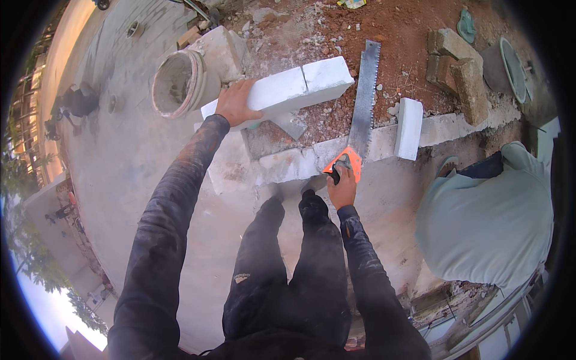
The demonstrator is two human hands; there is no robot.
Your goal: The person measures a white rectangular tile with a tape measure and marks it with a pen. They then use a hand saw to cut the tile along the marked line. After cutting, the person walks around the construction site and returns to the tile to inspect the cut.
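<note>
- Head view: left hand (235,103) lies flat on top of a long white block (282,90), fingers spread over its near end, palm down; grip is pressing on it, not wrapped round it.
- The block runs up and to the right from that grip, tilted, with a cut line across it near the far end.
- Just left of the left grip, a dirty white bucket (178,82) lies on its side, mouth toward the camera.
- Right hand (343,186) is clamped shut round the orange handle (347,163) of a hand saw (363,99).
- The saw blade goes straight up and away from the right grip, teeth on the left edge, tip near the far end of the block; whether the blade touches the block, cannot tell.
- Right of the saw blade, a small white block (408,128) stands on a low wall (288,165) of pale blocks.
- That wall runs between the two grips, just above the right hand.
- Beyond the block and saw, red soil (396,36) with rubble; rough stones (459,69) lie well right of the saw.
- Right of the right grip, another person in a pale shirt (486,222) is bent over.
- Below both grips: the person's dark trousers (288,258) and a concrete floor (126,156).
</note>
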